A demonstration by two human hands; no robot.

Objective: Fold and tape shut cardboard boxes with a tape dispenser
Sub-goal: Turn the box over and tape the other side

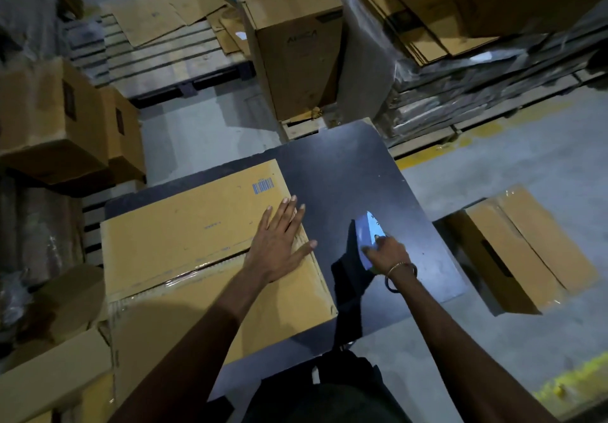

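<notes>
A brown cardboard box stands on the dark table, its two top flaps folded down with clear tape running along the middle seam. My left hand lies flat with fingers spread on the box's right end, over the seam. To the right of the box, my right hand grips a blue tape dispenser that rests on the table surface. A bangle circles my right wrist.
A taped box sits on the floor to the right of the table. More boxes stack at the left, a tall box stands behind the table, and flat cardboard lies on pallets at the back right.
</notes>
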